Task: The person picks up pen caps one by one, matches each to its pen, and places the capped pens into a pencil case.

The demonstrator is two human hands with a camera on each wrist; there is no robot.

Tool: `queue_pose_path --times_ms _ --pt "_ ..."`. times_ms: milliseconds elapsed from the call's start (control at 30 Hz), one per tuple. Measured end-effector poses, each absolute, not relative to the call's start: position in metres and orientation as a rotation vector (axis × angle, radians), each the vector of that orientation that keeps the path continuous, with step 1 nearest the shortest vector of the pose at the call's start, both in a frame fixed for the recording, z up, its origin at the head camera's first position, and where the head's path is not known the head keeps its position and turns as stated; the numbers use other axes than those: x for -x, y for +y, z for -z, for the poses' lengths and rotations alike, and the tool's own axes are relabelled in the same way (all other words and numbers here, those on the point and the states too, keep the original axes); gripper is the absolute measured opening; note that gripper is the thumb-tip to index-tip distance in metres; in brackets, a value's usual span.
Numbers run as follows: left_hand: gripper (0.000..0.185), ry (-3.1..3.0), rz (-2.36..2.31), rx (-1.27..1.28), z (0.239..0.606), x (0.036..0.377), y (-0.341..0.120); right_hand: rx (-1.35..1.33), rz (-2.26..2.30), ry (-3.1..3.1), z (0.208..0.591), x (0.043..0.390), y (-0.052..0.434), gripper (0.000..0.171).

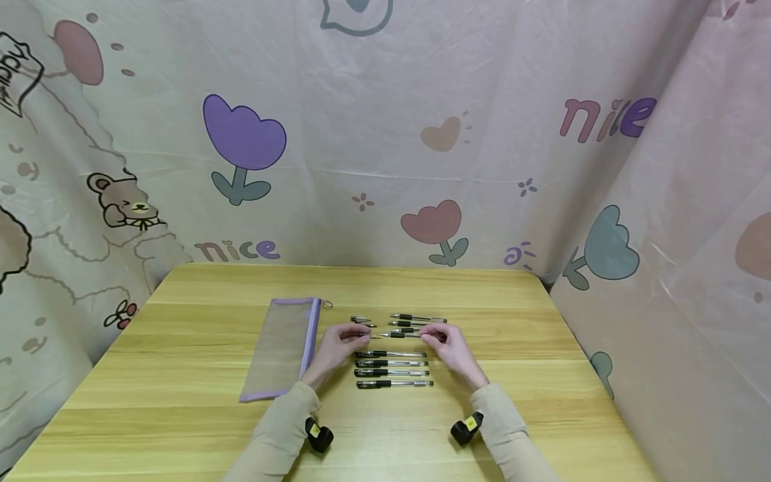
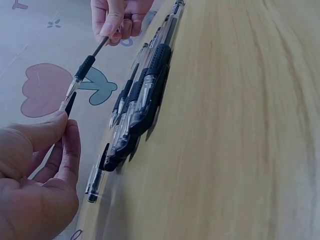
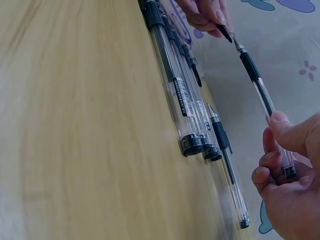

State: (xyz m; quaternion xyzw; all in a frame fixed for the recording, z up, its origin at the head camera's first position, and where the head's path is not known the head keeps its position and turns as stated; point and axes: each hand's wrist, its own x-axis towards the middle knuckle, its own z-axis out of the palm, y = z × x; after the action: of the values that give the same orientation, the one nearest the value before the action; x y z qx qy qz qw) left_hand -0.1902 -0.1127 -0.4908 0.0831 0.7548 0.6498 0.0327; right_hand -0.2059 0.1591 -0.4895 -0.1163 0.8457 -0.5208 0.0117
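- Holding one pen (image 1: pixel 402 335) between them above the worktop (image 1: pixel 181 415), a person's two hands meet near the middle of the wooden surface, both forearms in beige sleeves reaching in from the near edge.
- The right hand (image 1: pixel 453 348) pinches the pen's clear rear end between thumb and curled fingers, the barrel pointing leftward toward the other hand; the right wrist view shows the tip uncovered.
- The left hand (image 1: pixel 337 343) pinches a small black cap (image 2: pixel 69 104) between thumb and forefinger, its open end just at the pen's tip; whether the two touch cannot be told.
- Four capped pens (image 1: pixel 393 368) lie side by side in a neat row on the worktop just in front of the hands, parallel to one another and to the near edge.
- Behind the hands lie about three more pens (image 1: pixel 415 321), partly hidden by the fingers, with a short dark piece (image 1: pixel 361 321) beside them on the left; the exact count there cannot be told.
- One flat mesh pencil case (image 1: pixel 286 348) with a purple zip edge lies to the left of the left hand, close to the wrist but apart from the pens.
- A black wrist-worn camera (image 1: pixel 318 435) sits under each sleeve, two in all.
- A pale cloth backdrop (image 1: pixel 385 134) printed with tulips, bears and the word "nice" hangs behind and beside the worktop.
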Motion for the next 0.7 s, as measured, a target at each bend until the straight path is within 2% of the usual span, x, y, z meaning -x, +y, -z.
queue_pose_path --times_ms 700 --pt "0.030 2.303 -1.990 -0.335 0.4903 0.1904 -0.1102 0.429 1.610 2.606 0.4869 0.2032 0.1553 0.016"
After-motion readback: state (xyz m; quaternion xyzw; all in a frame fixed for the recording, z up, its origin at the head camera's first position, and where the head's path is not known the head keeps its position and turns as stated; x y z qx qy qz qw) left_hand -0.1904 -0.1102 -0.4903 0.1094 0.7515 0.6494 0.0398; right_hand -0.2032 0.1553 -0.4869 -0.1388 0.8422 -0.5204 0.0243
